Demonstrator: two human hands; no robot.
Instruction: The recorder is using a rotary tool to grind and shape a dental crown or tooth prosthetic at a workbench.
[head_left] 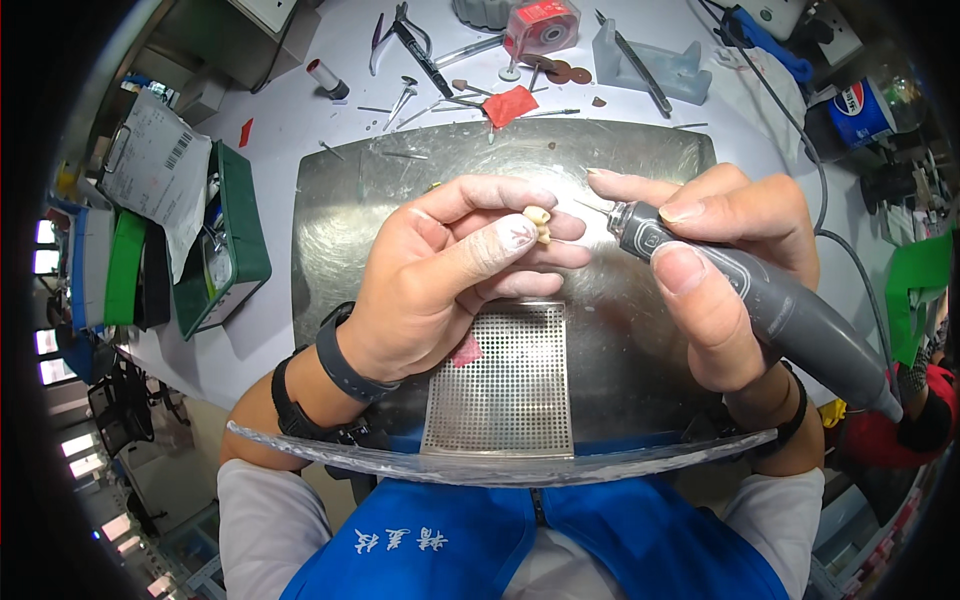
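Note:
My left hand [450, 270] pinches a small cream tooth-shaped piece [539, 223] between thumb and fingers, over a dished steel tray [340, 200]. My right hand [705, 260] grips a grey rotary handpiece [760, 300] like a pen. Its thin bit [592, 208] points left, close to the cream piece. A grey cable runs from the handpiece off to the right. Both wrists wear dark bands.
A perforated metal grille [515, 385] sits at the tray's near edge behind a clear curved shield [500, 465]. Beyond the tray lie hand tools, burs, a red scrap [510, 105] and a clear tool stand [650, 62]. A green bin [235, 240] stands at left.

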